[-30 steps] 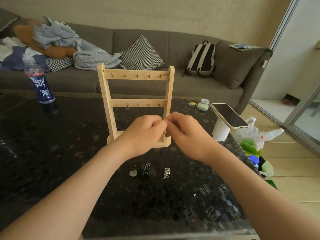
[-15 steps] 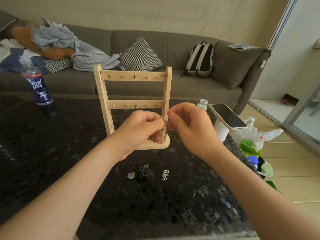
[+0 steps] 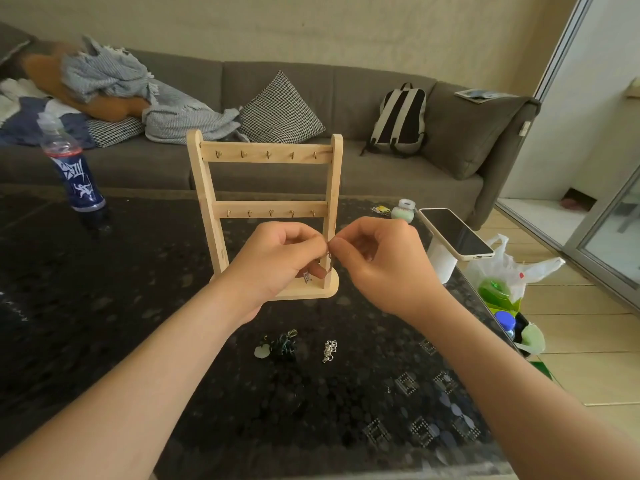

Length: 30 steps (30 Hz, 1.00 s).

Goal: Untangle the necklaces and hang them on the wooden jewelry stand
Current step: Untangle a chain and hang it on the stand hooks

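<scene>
**Q:** What were the hands doing?

**A:** The left hand and right hand met in front of the wooden jewelry stand, by its right post. With fingers curled, each pinched a thin chain necklace between thumb and fingertip.

**Q:** Where were the other necklaces?

**A:** A dark tangled necklace with a pale green pendant lay just beside a small silver chain on the black table, nearer the person than the stand.

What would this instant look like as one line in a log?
phase: untangling | left hand: pinches necklace | right hand: pinches necklace | wooden stand: hooks bare | table: dark tangle, silver chain waiting
</scene>
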Motion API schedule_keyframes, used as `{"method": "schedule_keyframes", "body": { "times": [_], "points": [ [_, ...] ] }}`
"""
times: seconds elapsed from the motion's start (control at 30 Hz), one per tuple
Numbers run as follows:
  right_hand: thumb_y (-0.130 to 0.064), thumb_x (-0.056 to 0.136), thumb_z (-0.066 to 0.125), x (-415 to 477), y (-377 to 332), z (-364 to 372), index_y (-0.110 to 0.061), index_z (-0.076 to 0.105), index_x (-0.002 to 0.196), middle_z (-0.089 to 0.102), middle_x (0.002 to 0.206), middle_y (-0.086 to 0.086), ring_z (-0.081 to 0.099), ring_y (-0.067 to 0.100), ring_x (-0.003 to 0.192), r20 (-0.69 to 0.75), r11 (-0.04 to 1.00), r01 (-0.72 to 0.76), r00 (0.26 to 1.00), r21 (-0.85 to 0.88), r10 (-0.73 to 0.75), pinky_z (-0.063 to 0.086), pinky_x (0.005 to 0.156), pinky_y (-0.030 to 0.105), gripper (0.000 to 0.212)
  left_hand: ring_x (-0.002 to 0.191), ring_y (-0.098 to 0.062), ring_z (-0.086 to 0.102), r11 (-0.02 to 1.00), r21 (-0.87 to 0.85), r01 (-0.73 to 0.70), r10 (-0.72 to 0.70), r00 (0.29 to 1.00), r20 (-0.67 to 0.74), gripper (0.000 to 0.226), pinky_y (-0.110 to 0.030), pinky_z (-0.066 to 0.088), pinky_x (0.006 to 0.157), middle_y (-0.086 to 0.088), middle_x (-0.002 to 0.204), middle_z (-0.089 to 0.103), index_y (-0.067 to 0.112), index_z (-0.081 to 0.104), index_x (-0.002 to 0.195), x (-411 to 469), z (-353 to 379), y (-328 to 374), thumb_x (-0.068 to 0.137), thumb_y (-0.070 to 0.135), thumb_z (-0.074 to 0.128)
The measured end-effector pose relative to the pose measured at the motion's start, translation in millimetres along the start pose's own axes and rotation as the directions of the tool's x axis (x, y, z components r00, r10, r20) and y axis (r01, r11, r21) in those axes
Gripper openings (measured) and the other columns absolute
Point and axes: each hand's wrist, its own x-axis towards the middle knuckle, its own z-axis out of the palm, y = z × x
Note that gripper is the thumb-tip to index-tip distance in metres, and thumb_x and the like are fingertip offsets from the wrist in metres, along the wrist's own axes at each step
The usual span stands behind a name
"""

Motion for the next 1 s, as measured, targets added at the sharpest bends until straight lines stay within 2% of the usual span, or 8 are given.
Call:
{"method": "schedule_keyframes", "body": {
  "times": [0.1, 0.2, 0.4, 0.47, 0.57, 0.67, 0.77, 1.0],
  "points": [
    [-0.014, 0.093, 0.074, -1.8, -5.4, 1.6, -0.017, 0.079, 0.085, 0.073, 0.072, -0.011, 0.067, 0.008, 0.07, -0.006, 0.999, 0.03, 1.0, -0.01, -0.03, 0.051, 0.061, 0.015, 0.01, 0.084, -0.017, 0.072, 1.0, 0.01, 0.011, -0.012, 0.999, 0.03, 0.024, -0.041, 0.057, 0.092, -0.003, 0.08, 0.073, 0.013, 0.077, 0.091, -2.3, 3.6, 2.9, 0.104, 0.022, 0.058],
    [-0.011, 0.087, 0.071, -3.3, -10.7, 1.9, -0.017, 0.076, 0.078, 0.071, 0.066, -0.008, 0.066, 0.012, 0.065, -0.007, 0.999, 0.037, 0.999, 0.014, -0.037, 0.052, 0.058, 0.019, 0.013, 0.08, -0.016, 0.062, 0.997, 0.078, 0.003, -0.011, 0.995, 0.103, 0.037, -0.045, 0.054, 0.088, -0.007, 0.077, 0.064, 0.003, 0.069, 0.094, -3.9, 6.0, 4.9, 0.108, 0.027, 0.045],
    [-0.02, 0.1, 0.061, -1.5, -8.4, 7.7, -0.02, 0.073, 0.088, 0.075, 0.075, -0.002, 0.069, 0.016, 0.071, 0.099, 0.997, -0.066, 0.993, 0.026, 0.063, 0.058, 0.068, 0.035, 0.017, 0.073, -0.014, 0.06, 0.99, 0.138, -0.003, -0.016, 0.991, 0.131, 0.041, -0.038, 0.054, 0.082, 0.007, 0.07, 0.06, 0.014, 0.063, 0.086, -6.6, 6.1, 8.5, 0.111, 0.027, 0.034],
    [-0.02, 0.1, 0.062, -1.5, -7.6, 7.9, -0.021, 0.074, 0.088, 0.074, 0.075, -0.004, 0.07, 0.015, 0.072, 0.089, 0.998, -0.063, 0.994, 0.03, 0.06, 0.058, 0.07, 0.035, 0.016, 0.073, -0.016, 0.062, 0.985, 0.17, -0.014, -0.008, 0.992, 0.124, 0.04, -0.039, 0.055, 0.081, 0.003, 0.075, 0.059, 0.015, 0.062, 0.087, -6.5, 5.2, 7.3, 0.112, 0.028, 0.034],
    [-0.017, 0.098, 0.064, -0.6, -6.8, 6.4, -0.021, 0.075, 0.086, 0.074, 0.075, -0.006, 0.07, 0.014, 0.072, 0.058, 0.997, -0.056, 0.997, 0.045, 0.054, 0.059, 0.068, 0.031, 0.016, 0.07, -0.018, 0.066, 0.981, 0.19, -0.028, 0.006, 0.993, 0.117, 0.037, -0.037, 0.055, 0.079, -0.001, 0.079, 0.059, 0.016, 0.061, 0.089, -7.9, 4.5, 6.3, 0.113, 0.029, 0.036],
    [-0.019, 0.099, 0.066, 0.4, -4.4, 4.8, -0.022, 0.077, 0.087, 0.075, 0.076, -0.009, 0.071, 0.01, 0.073, 0.024, 0.996, -0.077, 0.997, 0.053, 0.076, 0.059, 0.065, 0.024, 0.017, 0.073, -0.022, 0.074, 0.989, 0.137, -0.053, 0.044, 0.997, 0.069, 0.026, -0.033, 0.063, 0.077, 0.0, 0.09, 0.072, 0.019, 0.07, 0.104, -8.2, 3.1, 8.5, 0.112, 0.029, 0.048],
    [-0.021, 0.099, 0.068, 1.3, -0.9, 3.8, -0.022, 0.08, 0.088, 0.077, 0.076, -0.01, 0.074, 0.008, 0.074, -0.032, 0.994, -0.097, 0.995, 0.04, 0.098, 0.061, 0.067, 0.025, 0.016, 0.077, -0.019, 0.08, 0.992, 0.089, -0.088, 0.083, 0.995, 0.061, 0.016, -0.039, 0.063, 0.088, 0.008, 0.095, 0.081, 0.022, 0.077, 0.113, -8.6, -0.2, 9.6, 0.107, 0.022, 0.062],
    [-0.021, 0.099, 0.07, 1.0, -1.0, 2.9, -0.023, 0.079, 0.088, 0.075, 0.076, -0.011, 0.072, 0.009, 0.073, -0.051, 0.993, -0.12, 0.991, 0.0, 0.12, 0.06, 0.065, 0.024, 0.014, 0.077, -0.015, 0.08, 0.991, 0.103, -0.088, 0.09, 0.996, -0.021, 0.01, -0.047, 0.061, 0.097, 0.008, 0.089, 0.082, 0.021, 0.082, 0.104, -9.8, -0.6, 9.3, 0.1, 0.02, 0.073]
  ]
}}
